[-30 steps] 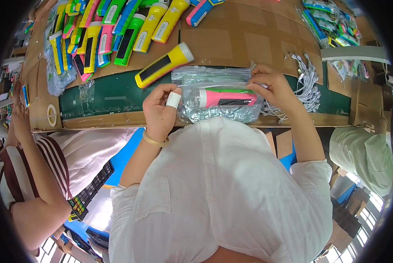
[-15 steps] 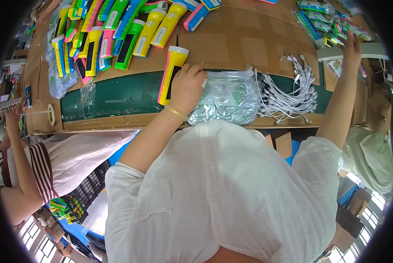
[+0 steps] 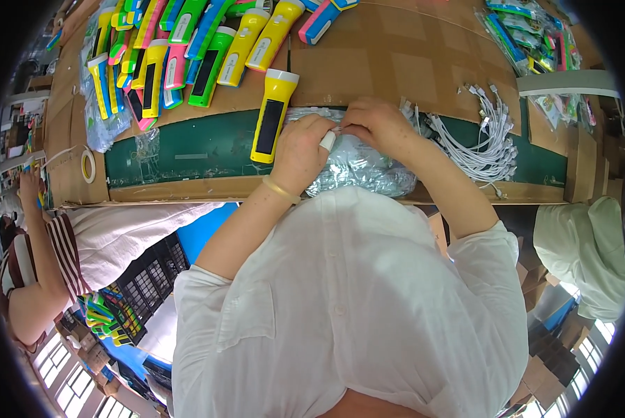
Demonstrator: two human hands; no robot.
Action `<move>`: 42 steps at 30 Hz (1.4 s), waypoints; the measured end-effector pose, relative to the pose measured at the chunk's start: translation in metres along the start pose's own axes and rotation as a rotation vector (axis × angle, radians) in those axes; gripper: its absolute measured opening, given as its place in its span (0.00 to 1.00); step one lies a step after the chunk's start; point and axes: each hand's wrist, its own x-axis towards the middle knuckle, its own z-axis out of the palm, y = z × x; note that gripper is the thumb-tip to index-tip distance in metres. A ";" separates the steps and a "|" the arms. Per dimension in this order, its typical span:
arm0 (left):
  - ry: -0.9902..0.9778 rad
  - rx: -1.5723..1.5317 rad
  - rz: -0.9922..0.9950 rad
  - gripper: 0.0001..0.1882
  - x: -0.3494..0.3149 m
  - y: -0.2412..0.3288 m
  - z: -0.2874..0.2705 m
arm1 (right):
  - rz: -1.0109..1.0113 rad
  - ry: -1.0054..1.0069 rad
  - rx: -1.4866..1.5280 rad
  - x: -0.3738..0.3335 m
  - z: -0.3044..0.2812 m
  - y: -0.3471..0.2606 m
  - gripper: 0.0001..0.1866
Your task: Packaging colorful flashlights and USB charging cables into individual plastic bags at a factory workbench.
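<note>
Over a pile of clear plastic bags (image 3: 364, 171) at the table's front edge, my left hand (image 3: 304, 150) and my right hand (image 3: 382, 129) meet with fingertips pinched together. They seem to grip the edge of a bag, though the thin film barely shows. A white wrap covers one finger of my left hand. Beside that hand lies a yellow flashlight (image 3: 272, 117) with a dark panel, its head pointing away from me. White charging cables (image 3: 476, 143) lie bundled to the right of the bags.
Several colourful flashlights (image 3: 208, 66) crowd the far left on cardboard (image 3: 396, 63). Bagged flashlights (image 3: 528, 35) are heaped at the far right, behind a pale curved bar (image 3: 566, 82). A tape roll (image 3: 88, 166) stands at the left. Another person's arm (image 3: 37, 237) shows there.
My right hand has come from the bagged flashlights at the far right to the plastic bags, meeting my left hand. My left hand has moved slightly right, off the yellow flashlight.
</note>
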 end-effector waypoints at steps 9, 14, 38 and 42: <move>0.151 -0.243 -0.274 0.09 -0.031 0.007 -0.037 | -0.143 0.108 0.142 0.010 0.009 -0.017 0.17; 0.139 -0.290 -0.402 0.08 -0.032 0.010 -0.045 | -0.224 0.065 0.151 0.013 0.011 -0.013 0.21; -0.198 -0.119 0.467 0.14 -0.019 0.025 -0.031 | -0.176 -0.245 -0.147 0.117 0.000 -0.008 0.28; -0.140 -0.147 0.347 0.14 -0.027 0.013 -0.033 | 0.080 -0.268 -0.130 0.079 -0.023 -0.010 0.28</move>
